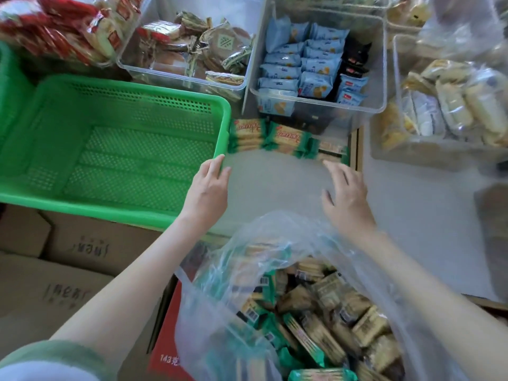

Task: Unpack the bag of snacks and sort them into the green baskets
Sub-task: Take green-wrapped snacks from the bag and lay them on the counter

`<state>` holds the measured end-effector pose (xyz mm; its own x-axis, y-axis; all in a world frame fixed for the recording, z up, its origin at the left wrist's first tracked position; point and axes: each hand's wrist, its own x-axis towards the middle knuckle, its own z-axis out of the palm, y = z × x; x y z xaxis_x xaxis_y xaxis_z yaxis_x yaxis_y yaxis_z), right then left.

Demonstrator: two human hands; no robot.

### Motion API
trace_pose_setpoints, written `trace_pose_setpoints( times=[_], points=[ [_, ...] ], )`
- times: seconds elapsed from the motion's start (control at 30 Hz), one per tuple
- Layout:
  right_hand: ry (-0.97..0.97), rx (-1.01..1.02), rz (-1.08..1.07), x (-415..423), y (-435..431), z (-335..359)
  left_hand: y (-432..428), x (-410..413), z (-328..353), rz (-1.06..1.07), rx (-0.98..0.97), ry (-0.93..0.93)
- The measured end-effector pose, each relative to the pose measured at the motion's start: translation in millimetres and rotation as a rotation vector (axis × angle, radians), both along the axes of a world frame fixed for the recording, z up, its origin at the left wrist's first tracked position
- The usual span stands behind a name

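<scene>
A large green basket (115, 105) sits at the left with nothing inside. My left hand (209, 188) grips its near right corner, fingers curled over the rim. My right hand (345, 193) hovers open over a grey surface, fingers spread, holding nothing. Just beyond its fingertips lie green-and-orange biscuit packs (277, 137) in a row. Below my arms a clear plastic bag (247, 284) stands open, full of green-wrapped snack packs (316, 325).
Clear bins stand at the back: one with brown round cakes (192, 48), one with blue packets (302, 67), one at the right with pale rolls (453, 105). Red-wrapped snacks (60, 26) are piled top left. Cardboard boxes (68, 270) lie under the basket.
</scene>
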<state>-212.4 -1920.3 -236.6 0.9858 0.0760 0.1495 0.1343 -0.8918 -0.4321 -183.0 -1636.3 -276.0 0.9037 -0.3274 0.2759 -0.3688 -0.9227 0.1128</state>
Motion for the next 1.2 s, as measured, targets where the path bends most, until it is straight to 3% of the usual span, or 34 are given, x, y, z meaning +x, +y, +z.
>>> trace_pose_setpoints(
  times=[0.17,0.3,0.43,0.53,0.7,0.9,1.13,1.2],
  points=[
    [-0.074,-0.045,0.271,-134,47,15,19,-72,9,-0.033,0.040,0.082],
    [0.103,-0.157,0.406,-206,61,-8,29,-135,17,-0.036,-0.081,0.125],
    [0.383,-0.376,0.416,-239,60,-23,26,-192,16,-0.239,-0.133,0.122],
    [0.335,-0.533,0.424,-249,61,-24,23,-224,3,-0.421,-0.046,0.146],
    [0.409,-0.740,0.406,-256,56,-16,25,-250,-13,-0.472,0.060,0.150],
    [0.282,-0.666,0.520,-262,42,-17,24,-254,-16,-0.473,0.133,0.136],
    [-0.047,-0.356,0.356,-268,35,-3,10,-234,-2,-0.493,0.098,0.089],
    [-0.121,-0.358,0.331,-266,35,5,5,-228,4,-0.491,0.084,0.060]
  ],
)
